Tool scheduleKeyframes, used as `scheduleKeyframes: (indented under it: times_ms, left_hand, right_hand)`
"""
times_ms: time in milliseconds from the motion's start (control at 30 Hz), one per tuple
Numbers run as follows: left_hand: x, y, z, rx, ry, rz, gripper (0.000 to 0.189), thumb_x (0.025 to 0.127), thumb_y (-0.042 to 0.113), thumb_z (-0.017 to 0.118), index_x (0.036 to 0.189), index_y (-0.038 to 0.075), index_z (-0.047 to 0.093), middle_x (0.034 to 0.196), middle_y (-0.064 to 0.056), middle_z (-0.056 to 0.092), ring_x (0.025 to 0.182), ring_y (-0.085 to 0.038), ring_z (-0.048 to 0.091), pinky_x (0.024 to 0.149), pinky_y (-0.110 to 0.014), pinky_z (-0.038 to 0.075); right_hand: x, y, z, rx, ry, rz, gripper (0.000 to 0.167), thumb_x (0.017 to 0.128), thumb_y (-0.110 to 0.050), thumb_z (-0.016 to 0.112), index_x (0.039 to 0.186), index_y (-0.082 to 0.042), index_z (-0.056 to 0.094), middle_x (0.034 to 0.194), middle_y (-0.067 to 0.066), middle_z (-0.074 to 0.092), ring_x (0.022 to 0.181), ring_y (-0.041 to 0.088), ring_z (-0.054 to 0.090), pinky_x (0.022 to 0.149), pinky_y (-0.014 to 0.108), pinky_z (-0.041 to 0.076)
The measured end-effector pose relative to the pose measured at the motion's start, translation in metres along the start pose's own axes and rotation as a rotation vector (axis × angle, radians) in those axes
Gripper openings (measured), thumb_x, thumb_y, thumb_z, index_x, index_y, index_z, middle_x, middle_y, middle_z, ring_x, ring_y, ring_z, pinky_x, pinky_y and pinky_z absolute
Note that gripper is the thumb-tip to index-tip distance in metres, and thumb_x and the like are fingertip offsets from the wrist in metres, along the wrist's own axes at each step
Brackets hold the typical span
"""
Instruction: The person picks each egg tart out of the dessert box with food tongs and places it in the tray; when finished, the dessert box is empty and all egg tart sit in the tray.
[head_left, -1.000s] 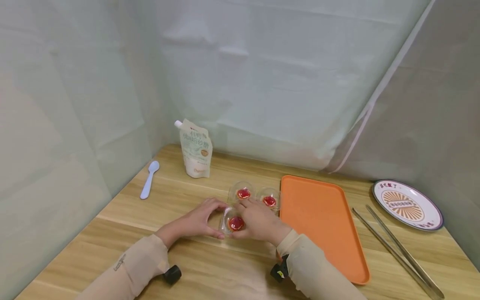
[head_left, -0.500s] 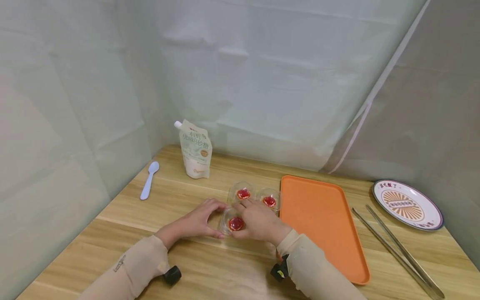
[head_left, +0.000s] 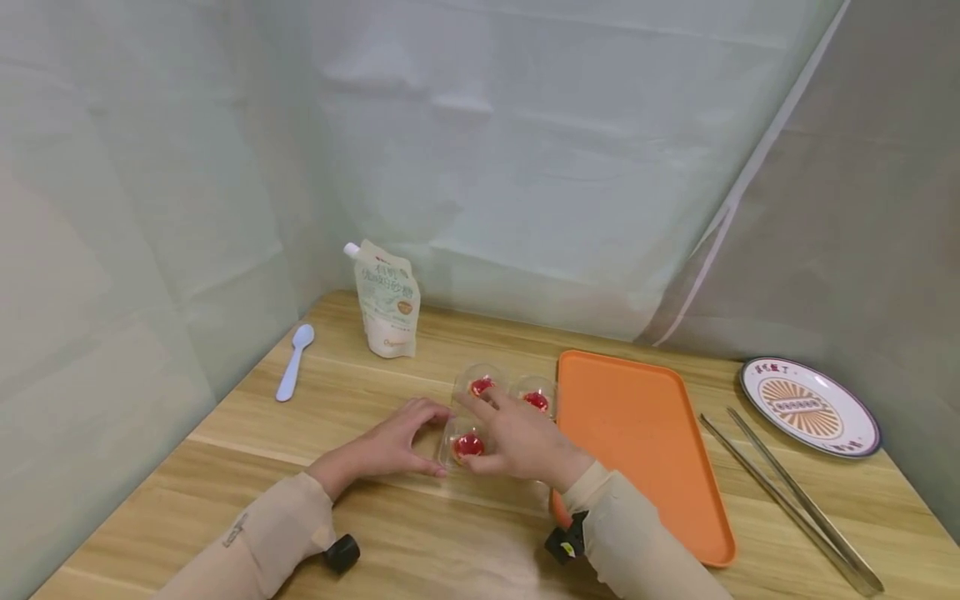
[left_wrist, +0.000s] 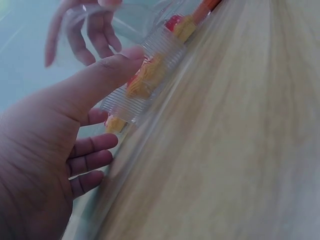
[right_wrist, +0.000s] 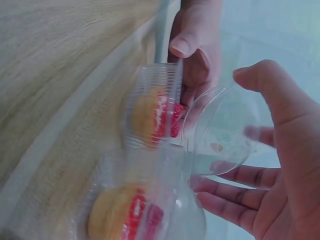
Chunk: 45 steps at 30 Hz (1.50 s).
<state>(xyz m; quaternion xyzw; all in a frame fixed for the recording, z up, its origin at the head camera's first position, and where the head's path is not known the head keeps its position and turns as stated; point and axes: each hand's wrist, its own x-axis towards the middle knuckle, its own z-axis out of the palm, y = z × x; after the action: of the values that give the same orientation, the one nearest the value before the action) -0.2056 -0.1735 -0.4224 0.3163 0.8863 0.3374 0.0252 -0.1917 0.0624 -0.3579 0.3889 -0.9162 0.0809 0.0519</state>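
Tart (head_left: 469, 447) framed by two hands
It is enclosed in the near clear container (head_left: 446, 450) on the table (head_left: 420, 533). The base (left_wrist: 122, 106) is loosely flanked by the left hand (head_left: 386, 442), thumb and fingers apart, probably for steadying; the dome (right_wrist: 225, 135) is spanned by the right hand (head_left: 521, 442), fingers spread, nothing visibly gripped. Firm contact cannot be told.

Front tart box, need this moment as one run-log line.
left hand: beside front tart box, contact unclear | right hand: spread around its clear dome | two more tart boxes: behind | orange tray: right
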Motion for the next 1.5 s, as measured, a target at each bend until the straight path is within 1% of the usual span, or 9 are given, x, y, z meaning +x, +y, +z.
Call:
scheduleKeyframes:
  times_ms: [67,200,400,500,600,800,1100,1267,1500]
  left_hand:
    - [-0.001,0.001,-0.001,-0.002,-0.001,-0.01,0.077,0.07,0.047,0.081,0.132,0.013,0.051,0.126,-0.001,0.055,0.12,-0.021,0.05,0.104,-0.047,0.043]
    - [-0.002,0.003,-0.004,0.0,-0.005,-0.024,0.077,0.07,0.047,0.081,0.134,0.016,0.05,0.127,0.0,0.055,0.121,-0.019,0.05,0.105,-0.047,0.043]
    - [0.0,0.008,-0.008,-0.007,0.003,-0.025,0.081,0.07,0.049,0.08,0.136,0.014,0.049,0.129,-0.004,0.055,0.121,-0.023,0.051,0.104,-0.049,0.043]
    - [0.001,0.013,-0.011,-0.004,0.024,-0.016,0.082,0.07,0.049,0.08,0.137,0.013,0.048,0.13,-0.006,0.054,0.119,-0.025,0.05,0.101,-0.049,0.045]
    - [0.004,0.017,-0.015,0.008,0.057,0.017,0.083,0.069,0.047,0.082,0.137,0.013,0.048,0.131,-0.006,0.054,0.121,-0.026,0.05,0.101,-0.05,0.045]
    - [0.008,0.034,-0.015,0.033,0.112,0.133,0.087,0.065,0.037,0.087,0.138,0.01,0.048,0.136,-0.007,0.054,0.127,-0.03,0.048,0.103,-0.055,0.042]
    - [0.007,0.051,-0.008,-0.018,0.123,0.14,0.09,0.064,0.036,0.088,0.14,0.014,0.046,0.141,-0.006,0.051,0.131,-0.029,0.045,0.104,-0.056,0.042]
    - [0.006,0.058,-0.006,-0.049,0.111,0.161,0.087,0.065,0.033,0.087,0.139,0.014,0.046,0.142,-0.007,0.051,0.131,-0.029,0.046,0.103,-0.055,0.043]
    - [0.002,0.066,-0.007,-0.106,0.075,0.162,0.075,0.071,0.036,0.083,0.135,0.017,0.048,0.131,-0.002,0.056,0.119,-0.02,0.052,0.098,-0.045,0.049]
  right_hand:
    - [-0.002,0.0,-0.003,0.017,0.017,-0.008,0.074,0.081,-0.048,0.065,0.146,-0.022,0.039,0.131,0.013,0.054,0.072,0.011,0.057,0.061,0.027,0.053]
    - [-0.007,0.001,-0.007,0.03,0.074,-0.043,0.072,0.081,-0.047,0.065,0.144,-0.022,0.041,0.131,0.012,0.054,0.077,0.014,0.061,0.068,0.032,0.055]
    - [-0.016,0.005,-0.007,-0.021,0.223,-0.082,0.073,0.078,-0.049,0.069,0.139,-0.017,0.045,0.127,0.008,0.058,0.097,0.021,0.064,0.086,0.044,0.053]
    - [-0.021,0.008,-0.004,-0.035,0.303,-0.098,0.075,0.076,-0.048,0.071,0.138,-0.014,0.045,0.123,0.007,0.059,0.104,0.022,0.062,0.089,0.043,0.053]
    - [-0.024,0.009,-0.002,-0.022,0.376,-0.113,0.076,0.074,-0.046,0.073,0.136,-0.012,0.045,0.122,0.006,0.059,0.103,0.021,0.061,0.089,0.038,0.054]
    - [-0.029,0.008,0.001,0.073,0.502,-0.15,0.076,0.07,-0.037,0.077,0.132,-0.006,0.045,0.118,0.006,0.06,0.105,0.019,0.06,0.089,0.035,0.053]
    - [-0.036,0.0,0.005,0.221,0.559,-0.107,0.076,0.069,-0.033,0.076,0.132,-0.005,0.044,0.118,0.004,0.06,0.102,0.018,0.059,0.088,0.035,0.053]
    - [-0.042,-0.002,0.006,0.387,0.537,-0.083,0.076,0.072,-0.028,0.077,0.136,-0.008,0.04,0.123,0.005,0.058,0.104,0.021,0.06,0.087,0.034,0.054]
    - [-0.051,-0.004,0.008,0.486,0.531,-0.08,0.078,0.073,-0.022,0.077,0.137,-0.006,0.036,0.127,0.006,0.058,0.107,0.02,0.061,0.084,0.033,0.054]
